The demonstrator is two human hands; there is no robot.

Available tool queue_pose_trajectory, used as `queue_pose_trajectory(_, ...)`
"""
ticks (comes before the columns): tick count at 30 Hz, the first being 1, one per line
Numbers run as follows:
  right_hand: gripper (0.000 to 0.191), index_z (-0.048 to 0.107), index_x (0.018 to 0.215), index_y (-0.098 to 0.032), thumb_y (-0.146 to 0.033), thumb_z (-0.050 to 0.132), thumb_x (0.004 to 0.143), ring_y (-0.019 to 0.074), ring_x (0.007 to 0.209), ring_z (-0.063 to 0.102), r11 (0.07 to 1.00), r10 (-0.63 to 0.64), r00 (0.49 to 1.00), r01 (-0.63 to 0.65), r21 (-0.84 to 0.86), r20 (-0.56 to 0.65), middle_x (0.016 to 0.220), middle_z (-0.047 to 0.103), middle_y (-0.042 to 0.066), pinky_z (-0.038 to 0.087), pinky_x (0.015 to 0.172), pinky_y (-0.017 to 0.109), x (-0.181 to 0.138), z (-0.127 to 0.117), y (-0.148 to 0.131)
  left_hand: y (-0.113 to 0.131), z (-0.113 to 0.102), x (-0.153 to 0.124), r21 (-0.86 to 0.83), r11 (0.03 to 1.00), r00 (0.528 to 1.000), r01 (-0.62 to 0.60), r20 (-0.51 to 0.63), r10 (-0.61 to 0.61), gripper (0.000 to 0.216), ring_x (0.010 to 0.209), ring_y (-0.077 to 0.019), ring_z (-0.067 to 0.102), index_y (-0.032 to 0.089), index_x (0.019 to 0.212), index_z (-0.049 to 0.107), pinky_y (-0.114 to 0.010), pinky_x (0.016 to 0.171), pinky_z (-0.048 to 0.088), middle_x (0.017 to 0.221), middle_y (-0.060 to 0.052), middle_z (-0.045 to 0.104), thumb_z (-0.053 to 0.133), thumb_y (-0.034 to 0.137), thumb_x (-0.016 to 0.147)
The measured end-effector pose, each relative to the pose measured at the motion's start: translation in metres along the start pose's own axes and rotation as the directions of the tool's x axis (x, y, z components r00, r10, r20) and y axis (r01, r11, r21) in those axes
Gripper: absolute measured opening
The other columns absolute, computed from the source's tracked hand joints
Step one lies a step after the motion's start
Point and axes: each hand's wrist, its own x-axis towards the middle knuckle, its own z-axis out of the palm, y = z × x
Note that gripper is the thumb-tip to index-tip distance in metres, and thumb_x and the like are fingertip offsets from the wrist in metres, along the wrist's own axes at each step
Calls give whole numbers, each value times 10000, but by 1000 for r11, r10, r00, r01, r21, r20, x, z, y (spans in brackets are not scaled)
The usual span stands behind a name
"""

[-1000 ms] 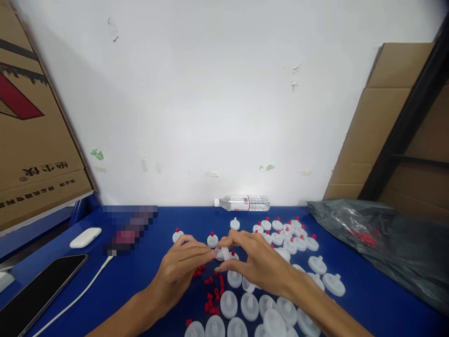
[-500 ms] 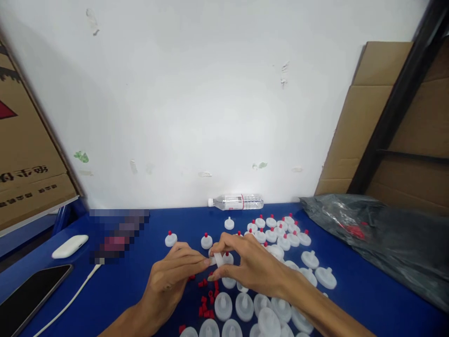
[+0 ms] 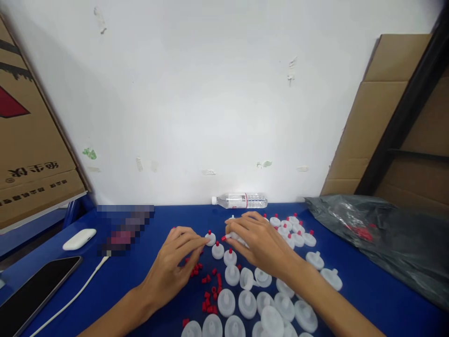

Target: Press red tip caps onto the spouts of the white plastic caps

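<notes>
My right hand [image 3: 250,236] is closed around a white plastic nozzle cap [image 3: 241,239]. Its red tip [image 3: 225,238] points left out of the fingers, and my palm hides part of its disc. Over to the left, my left hand [image 3: 177,262] has its fingers stretched out and the thumb apart, holding nothing. Its index fingertip is close to an upright white cap with a red tip [image 3: 210,238]; whether they touch I cannot tell. Small red tip caps [image 3: 208,302] lie loose below the hands. Several translucent white nozzle caps without red tips [image 3: 226,303] lie nearer to me.
Red-tipped white caps [image 3: 298,239] cluster at the right on the blue table [image 3: 154,323]. A clear bottle [image 3: 240,201] lies along the wall. A dark plastic bag [image 3: 396,248] covers the right side; a phone [image 3: 38,292], white case [image 3: 79,239] and cable [image 3: 73,295] lie left.
My hands have parted. The right hand has moved right and up with the nozzle cap, whose red tip now shows. My left hand has let go and its fingers have spread. The view shifted slightly.
</notes>
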Motion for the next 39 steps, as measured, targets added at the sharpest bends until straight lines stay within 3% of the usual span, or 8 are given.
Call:
queue_pose_trajectory(3,81,691,1104,-184,-233,650,1054,282,1112,690,997,31,998,-36,-75,-58,1226,748,117,486,969,452,-3,-1,7,-2,2,0,35,995,995,89,36,-90,231,1005,-197,628,265,1215,718,-337,917,499,1037,-6,764,605,141,1056)
queue_pose_trajectory(6,75,711,1052,-192,-251,665,1047,266,983,677,990,58,996,-66,-128,-65,1072,739,92,484,895,441,-5,1,8,-7,6,-2,66,984,980,165,97,-171,164,999,-224,626,277,1106,758,-371,907,494,996,-1,764,629,197,1043)
queue_pose_trajectory(10,83,731,1000,-195,-237,676,1045,230,878,675,986,68,997,-71,-148,-30,946,764,43,458,907,440,-4,4,10,-13,10,-8,97,965,952,246,162,-259,144,1004,-246,635,298,1067,789,-407,913,497,998,-2,773,653,264,1033)
queue_pose_trajectory(18,122,777,986,-208,-247,680,1049,218,915,691,985,103,992,-92,-144,72,928,795,20,448,922,423,-5,8,13,-17,12,-11,120,930,895,346,253,-366,139,979,-249,674,297,1037,817,-452,988,492,995,-7,790,686,339,1017)
queue_pose_trajectory(26,277,786,1109,-228,-334,530,1122,254,1079,694,967,217,973,-204,-150,74,1102,795,66,463,1036,495,-3,3,13,-21,14,-12,85,937,894,339,281,-349,143,953,-232,697,280,959,795,-379,904,531,987,-12,790,667,309,1016)
queue_pose_trajectory(33,480,710,1393,-244,-447,340,1164,328,1431,575,950,295,941,-271,-154,164,1450,709,98,368,1218,646,-7,13,14,-21,13,-11,54,944,920,327,208,-331,170,957,-221,719,284,1025,741,-373,903,551,1016,2,789,583,328,1070)
queue_pose_trajectory(39,561,693,1421,-236,-517,282,1164,330,1483,542,943,325,917,-298,-146,230,1475,700,94,349,1245,661,-8,21,16,-17,11,-9,49,948,932,314,172,-318,175,934,-210,730,297,1068,747,-358,874,565,1003,9,785,584,363,1081)
